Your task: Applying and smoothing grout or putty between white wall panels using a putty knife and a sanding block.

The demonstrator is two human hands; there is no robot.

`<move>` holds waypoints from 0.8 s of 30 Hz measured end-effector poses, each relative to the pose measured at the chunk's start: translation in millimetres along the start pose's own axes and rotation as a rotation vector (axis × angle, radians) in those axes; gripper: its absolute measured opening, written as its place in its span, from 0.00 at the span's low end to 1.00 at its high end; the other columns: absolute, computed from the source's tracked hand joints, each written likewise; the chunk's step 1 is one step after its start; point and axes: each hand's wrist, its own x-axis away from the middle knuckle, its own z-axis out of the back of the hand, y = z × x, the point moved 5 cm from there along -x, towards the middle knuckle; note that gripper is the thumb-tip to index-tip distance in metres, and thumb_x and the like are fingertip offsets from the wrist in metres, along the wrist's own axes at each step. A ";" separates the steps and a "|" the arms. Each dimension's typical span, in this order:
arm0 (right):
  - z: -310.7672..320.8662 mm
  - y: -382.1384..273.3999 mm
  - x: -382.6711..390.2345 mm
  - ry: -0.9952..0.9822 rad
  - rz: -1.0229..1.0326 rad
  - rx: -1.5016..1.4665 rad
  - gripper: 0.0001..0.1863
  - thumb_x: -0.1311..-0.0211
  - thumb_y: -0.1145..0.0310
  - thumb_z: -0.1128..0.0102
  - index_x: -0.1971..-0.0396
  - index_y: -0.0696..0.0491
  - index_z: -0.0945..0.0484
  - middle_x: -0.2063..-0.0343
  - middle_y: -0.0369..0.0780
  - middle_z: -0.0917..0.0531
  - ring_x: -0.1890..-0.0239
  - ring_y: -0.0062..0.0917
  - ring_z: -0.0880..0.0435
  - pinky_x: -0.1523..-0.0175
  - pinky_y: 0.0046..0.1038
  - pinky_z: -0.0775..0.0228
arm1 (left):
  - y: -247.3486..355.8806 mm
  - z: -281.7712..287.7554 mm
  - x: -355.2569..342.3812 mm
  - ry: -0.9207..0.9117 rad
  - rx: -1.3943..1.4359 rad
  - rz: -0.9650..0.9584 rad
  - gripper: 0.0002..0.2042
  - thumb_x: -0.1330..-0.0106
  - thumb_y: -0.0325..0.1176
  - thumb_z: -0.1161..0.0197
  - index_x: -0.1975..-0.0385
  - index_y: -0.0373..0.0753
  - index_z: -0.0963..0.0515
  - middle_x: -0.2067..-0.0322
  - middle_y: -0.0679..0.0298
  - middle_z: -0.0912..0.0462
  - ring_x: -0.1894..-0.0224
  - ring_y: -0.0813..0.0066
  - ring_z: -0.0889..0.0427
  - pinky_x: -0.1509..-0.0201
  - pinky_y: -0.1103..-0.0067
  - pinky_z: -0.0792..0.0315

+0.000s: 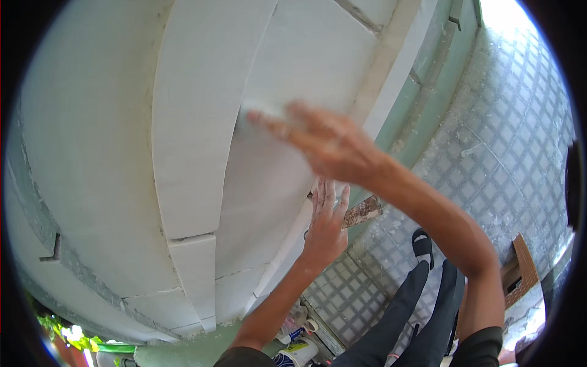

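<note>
My right hand (321,137) is raised across a white plastered panel (312,55). It is smeared by motion, and I cannot make out whether the pale blur at its fingertips is a held thing. Lower down, my left hand (327,214) lies with fingers stretched and dusted white at the edge of the white surface, beside a narrow raised band (183,122). A rusty, flat strip (364,211) sticks out from beside my left thumb; whether my hand grips it is not clear.
A pale green ledge (440,49) runs along the right of the white structure. A gray patterned tiled floor (495,122) holds a brown perforated object (526,263). Containers (296,352) and green foliage (73,333) are low in view. My legs and sandaled foot show below.
</note>
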 end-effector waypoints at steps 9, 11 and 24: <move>-7.5 -28.5 9.6 -0.011 0.067 0.083 0.35 0.44 0.78 0.44 0.32 0.53 0.32 0.62 0.42 0.23 0.61 0.30 0.15 0.57 0.31 0.17 | -4.9 -13.7 2.6 -0.014 0.017 0.035 0.31 0.48 0.19 0.40 0.38 0.28 0.31 0.30 0.36 0.45 0.27 0.33 0.50 0.26 0.48 0.48; -15.2 -41.0 19.8 -0.012 0.062 0.028 0.35 0.45 0.78 0.43 0.32 0.53 0.32 0.62 0.42 0.23 0.63 0.30 0.16 0.57 0.31 0.18 | 3.1 -7.8 3.6 0.127 -0.082 -0.042 0.30 0.48 0.19 0.40 0.40 0.28 0.30 0.32 0.37 0.41 0.28 0.33 0.46 0.27 0.49 0.47; -5.1 -34.2 7.0 -0.154 -0.035 -0.120 0.31 0.40 0.81 0.44 0.34 0.49 0.28 0.61 0.46 0.22 0.63 0.31 0.16 0.62 0.32 0.17 | -7.5 -13.4 5.4 -0.021 -0.016 0.037 0.25 0.47 0.18 0.42 0.44 0.27 0.28 0.34 0.33 0.42 0.28 0.30 0.48 0.26 0.49 0.48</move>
